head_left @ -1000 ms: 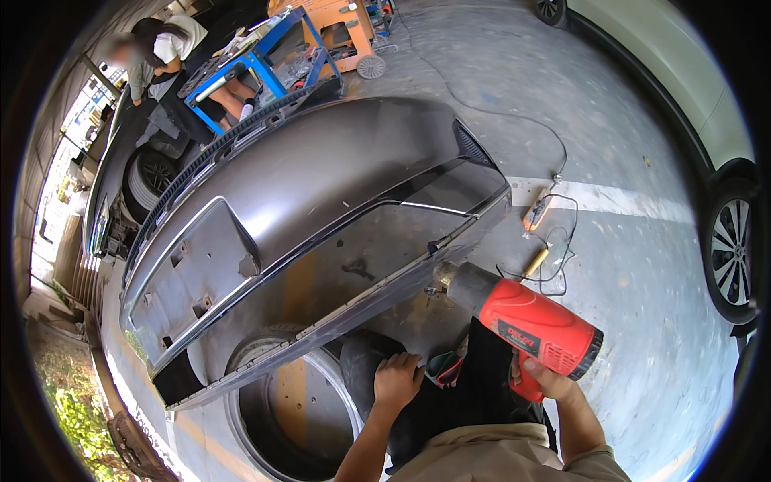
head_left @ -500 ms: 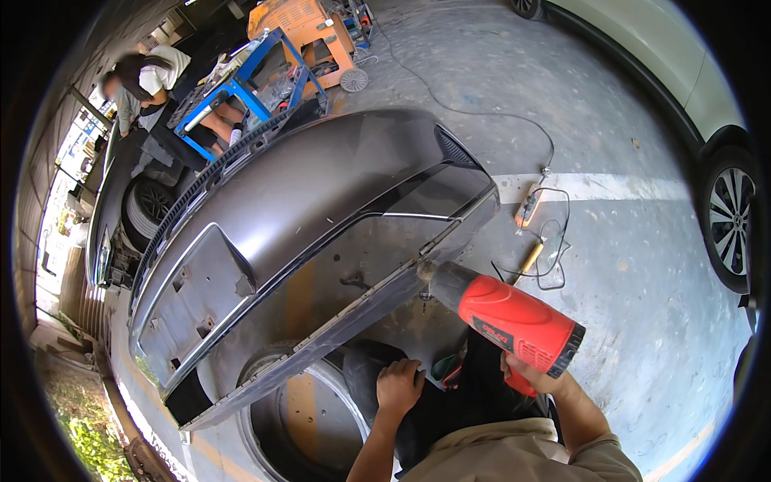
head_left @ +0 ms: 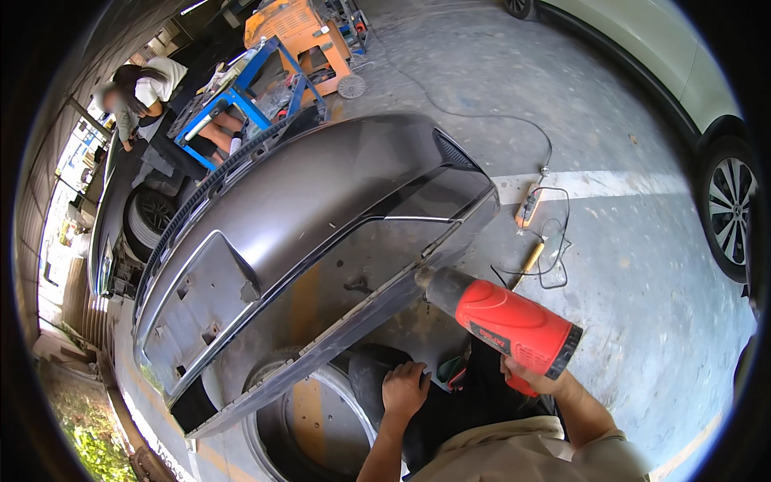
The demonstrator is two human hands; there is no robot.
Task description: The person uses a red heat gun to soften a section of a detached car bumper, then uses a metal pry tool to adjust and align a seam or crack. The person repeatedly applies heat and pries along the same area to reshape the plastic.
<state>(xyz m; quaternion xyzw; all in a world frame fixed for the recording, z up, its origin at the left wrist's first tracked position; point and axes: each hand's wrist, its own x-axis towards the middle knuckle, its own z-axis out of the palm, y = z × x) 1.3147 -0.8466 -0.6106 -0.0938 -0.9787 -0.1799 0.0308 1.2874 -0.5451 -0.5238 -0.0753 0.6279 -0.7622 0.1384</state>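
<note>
My right hand (head_left: 530, 379) is wrapped round the grip of a red and black heat gun (head_left: 514, 321). Its nozzle points left, close to the dark lower edge strip of a grey car bumper (head_left: 321, 181); I cannot tell whether it touches. My left hand (head_left: 405, 390) rests closed on my dark-trousered leg, fingers curled, with something dark at the fingertips that I cannot make out. Beside it, between my legs, is a small red and green thing (head_left: 451, 371). The bumper lies across in front of me, its openings showing the floor beneath.
A tyre with a rim (head_left: 255, 434) lies under the bumper's near side. On the floor at right are a power strip (head_left: 528, 204), a looped cable and a yellow-handled tool (head_left: 530, 259). A blue stand (head_left: 233, 92), orange cart (head_left: 293, 32), people and a pale car (head_left: 642, 56) stand beyond.
The view has shifted slightly. The heat gun's nozzle has moved slightly left along the bumper's lower edge. My left hand stays on my leg.
</note>
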